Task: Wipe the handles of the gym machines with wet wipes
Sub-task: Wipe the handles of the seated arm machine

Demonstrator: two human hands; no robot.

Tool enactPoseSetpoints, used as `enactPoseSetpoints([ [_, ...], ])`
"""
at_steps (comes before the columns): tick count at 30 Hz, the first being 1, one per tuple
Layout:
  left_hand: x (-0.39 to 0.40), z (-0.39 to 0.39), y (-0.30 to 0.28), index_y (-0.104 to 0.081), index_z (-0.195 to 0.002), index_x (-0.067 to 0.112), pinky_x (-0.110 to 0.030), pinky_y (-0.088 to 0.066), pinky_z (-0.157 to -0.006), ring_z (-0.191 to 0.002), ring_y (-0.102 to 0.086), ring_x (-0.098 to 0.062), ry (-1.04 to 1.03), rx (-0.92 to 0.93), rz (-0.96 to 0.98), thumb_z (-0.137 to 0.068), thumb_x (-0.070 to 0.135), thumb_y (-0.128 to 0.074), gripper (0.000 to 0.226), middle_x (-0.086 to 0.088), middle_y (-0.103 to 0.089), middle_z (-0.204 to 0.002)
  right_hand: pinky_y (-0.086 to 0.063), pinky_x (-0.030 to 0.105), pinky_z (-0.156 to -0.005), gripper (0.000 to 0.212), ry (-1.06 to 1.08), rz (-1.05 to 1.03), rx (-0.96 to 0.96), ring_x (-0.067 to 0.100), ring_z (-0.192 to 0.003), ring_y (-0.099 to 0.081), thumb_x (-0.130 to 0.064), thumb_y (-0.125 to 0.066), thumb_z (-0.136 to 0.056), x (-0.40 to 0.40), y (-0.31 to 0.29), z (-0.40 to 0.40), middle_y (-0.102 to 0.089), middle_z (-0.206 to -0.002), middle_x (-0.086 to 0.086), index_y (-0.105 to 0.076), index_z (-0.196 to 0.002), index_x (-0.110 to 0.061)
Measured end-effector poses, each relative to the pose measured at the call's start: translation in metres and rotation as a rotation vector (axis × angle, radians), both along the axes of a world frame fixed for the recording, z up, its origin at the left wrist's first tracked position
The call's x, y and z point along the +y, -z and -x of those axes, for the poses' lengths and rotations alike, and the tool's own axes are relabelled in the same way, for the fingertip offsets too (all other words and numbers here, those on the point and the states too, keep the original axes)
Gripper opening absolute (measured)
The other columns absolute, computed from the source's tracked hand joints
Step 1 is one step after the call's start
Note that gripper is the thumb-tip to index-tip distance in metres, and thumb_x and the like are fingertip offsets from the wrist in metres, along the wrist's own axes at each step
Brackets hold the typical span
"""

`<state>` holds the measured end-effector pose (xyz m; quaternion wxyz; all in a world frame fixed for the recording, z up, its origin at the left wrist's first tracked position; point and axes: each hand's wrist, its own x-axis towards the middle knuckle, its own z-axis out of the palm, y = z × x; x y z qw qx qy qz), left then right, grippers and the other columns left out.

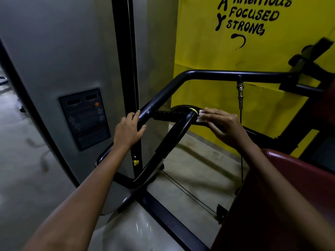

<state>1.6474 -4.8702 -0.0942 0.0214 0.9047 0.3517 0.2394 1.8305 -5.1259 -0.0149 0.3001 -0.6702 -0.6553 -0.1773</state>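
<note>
A small white folded wet wipe (200, 115) lies pressed against the right end of a short black ribbed rubber handle grip (165, 115), just beside a thin yellow ring (194, 110) at that end. The grip runs roughly level, joined to a glossy black bent steel tube frame (163, 96) that slopes up to the right and loops down below.

Glossy black metal bar (163, 98), ribbed rubber grip (164, 115), red vinyl pad (290, 178)

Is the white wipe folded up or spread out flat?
Folded: the white wet wipe shows as a small wad under the right hand.
</note>
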Motion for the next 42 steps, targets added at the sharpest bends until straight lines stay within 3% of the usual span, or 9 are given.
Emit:
enactPoseSetpoints([
  [6, 0.000, 0.000, 0.001, -0.037, -0.143, 0.008, -0.042, -0.047, -0.071, -0.104, -0.052, -0.033, 0.014, -0.018, -0.004, -0.091, 0.036, -0.055, 0.062, -0.013, -0.050, -0.129, -0.047, 0.037, -0.099, 0.025, -0.081, -0.023, -0.189, 0.025, -0.119, -0.055, -0.011, -0.051, -0.090, -0.002, 0.013, -0.004, -0.066, -0.116, 0.011, -0.071, -0.101, -0.001],
  [12, -0.002, 0.000, 0.000, -0.038, -0.143, 0.008, -0.044, -0.048, -0.072, -0.103, -0.052, -0.034, 0.010, -0.013, -0.003, -0.091, 0.036, -0.055, 0.062, -0.013, -0.050, -0.127, -0.054, 0.030, -0.068, 0.021, 0.115, -0.275, 0.646, 0.001, -0.080, -0.063, -0.012, -0.055, -0.093, 0.012, 0.016, 0.007, -0.070, -0.102, 0.005, -0.066, -0.111, -0.012],
  [17, -0.002, 0.000, 0.000, -0.038, -0.143, 0.008, -0.044, -0.048, -0.070, -0.102, -0.053, -0.034, 0.003, -0.004, -0.004, -0.091, 0.036, -0.055, 0.062, -0.013, -0.051, -0.126, -0.044, 0.043, -0.101, 0.036, 0.149, -0.349, 1.189, 0.020, -0.110, -0.053, -0.011, -0.044, -0.097, 0.008, 0.029, 0.032, -0.055, -0.131, 0.013, -0.047, -0.133, -0.007],
  [22, -0.002, 0.000, 0.000, -0.039, -0.142, 0.007, -0.044, -0.048, -0.070, -0.100, -0.053, -0.035, 0.002, -0.005, 0.000, -0.090, 0.036, -0.056, 0.061, -0.014, -0.051, -0.125, -0.025, 0.026, -0.114, 0.047, 0.234, -0.399, 0.839, 0.008, -0.137, -0.026, 0.002, -0.041, -0.095, 0.013, 0.045, 0.063, -0.030, -0.145, -0.002, -0.033, -0.140, -0.005],
  [26, -0.003, 0.000, -0.001, -0.039, -0.142, 0.007, -0.043, -0.048, -0.070, -0.100, -0.053, -0.035, 0.004, 0.000, 0.012, -0.090, 0.036, -0.056, 0.062, -0.014, -0.051, -0.125, -0.035, 0.020, -0.106, 0.048, 0.291, -0.322, 0.543, 0.018, -0.127, -0.047, 0.005, -0.037, -0.087, 0.016, 0.029, 0.047, -0.048, -0.137, 0.014, -0.047, -0.133, -0.001],
  [29, -0.004, 0.001, -0.002, -0.040, -0.141, 0.006, -0.044, -0.048, -0.068, -0.098, -0.053, -0.036, 0.009, -0.005, 0.020, -0.090, 0.035, -0.057, 0.061, -0.015, -0.052, -0.123, -0.054, 0.038, -0.072, 0.043, 0.327, -0.234, 0.716, 0.022, -0.082, -0.062, 0.001, -0.040, -0.091, 0.014, 0.015, 0.030, -0.064, -0.116, 0.019, -0.056, -0.129, -0.011],
  [33, -0.003, 0.000, -0.002, -0.038, -0.142, 0.007, -0.041, -0.046, -0.068, -0.097, -0.053, -0.034, 0.006, 0.003, 0.017, -0.091, 0.036, -0.055, 0.061, -0.015, -0.051, -0.123, -0.051, 0.057, -0.072, 0.042, 0.366, -0.211, 0.804, 0.034, -0.079, -0.063, -0.005, -0.043, -0.094, 0.012, 0.018, 0.030, -0.069, -0.103, 0.017, -0.051, -0.133, -0.019],
  [36, -0.004, -0.001, -0.002, -0.037, -0.143, 0.008, -0.038, -0.045, -0.067, -0.097, -0.053, -0.032, -0.002, 0.009, 0.011, -0.091, 0.037, -0.053, 0.061, -0.014, -0.051, -0.124, -0.049, 0.032, -0.060, 0.043, 0.426, -0.215, 0.765, 0.043, -0.074, -0.061, -0.006, -0.045, -0.095, 0.012, 0.023, 0.039, -0.065, -0.079, 0.030, -0.046, -0.136, -0.019],
  [42, -0.004, 0.001, -0.003, -0.031, -0.145, 0.010, -0.039, -0.046, -0.079, -0.106, -0.049, -0.031, 0.018, -0.010, 0.044, -0.094, 0.037, -0.050, 0.061, -0.012, -0.045, -0.133, -0.033, 0.006, -0.043, 0.042, 0.569, -0.288, 0.629, 0.001, -0.048, -0.041, 0.003, -0.051, -0.088, 0.014, 0.020, 0.050, -0.069, -0.080, 0.017, -0.054, -0.128, -0.006],
])
